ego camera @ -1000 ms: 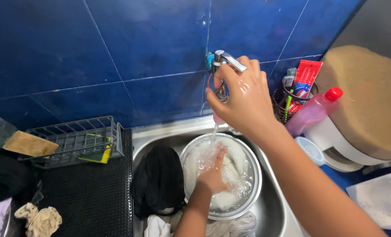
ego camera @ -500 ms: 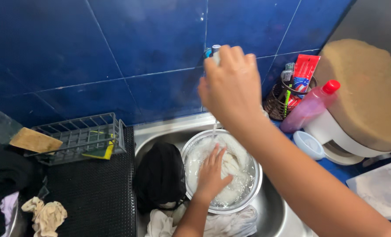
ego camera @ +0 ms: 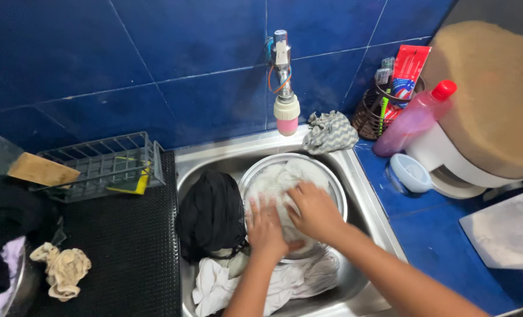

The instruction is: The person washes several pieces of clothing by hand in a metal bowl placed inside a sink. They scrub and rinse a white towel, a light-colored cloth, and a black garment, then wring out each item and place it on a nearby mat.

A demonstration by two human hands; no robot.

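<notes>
Dark blue wall tiles (ego camera: 155, 47) rose behind a steel sink (ego camera: 367, 211) set into the worktop. Inside the sink stood a round metal bowl (ego camera: 332, 182) with soaked white cloth (ego camera: 276, 179) and water in it. Both hands were down in that bowl: the left hand (ego camera: 265, 229) lay with its fingers spread flat on the cloth, and the right hand (ego camera: 314, 211) curled over the same wet bundle just beside it, pressing on it; whether either truly gripped the cloth could not be made out. A black garment (ego camera: 211, 214) lay bunched against the bowl's left side, and white laundry (ego camera: 214, 287) was heaped below it. Above, a tap (ego camera: 285, 88) with a pink tip hung from the wall, with a grey patterned rag (ego camera: 330, 132) on the sink's rim beside it. A pink bottle (ego camera: 411, 123) with a red cap leaned at the right. A grey wire rack (ego camera: 103, 164) stood on a black mat (ego camera: 120, 252) at the left.
</notes>
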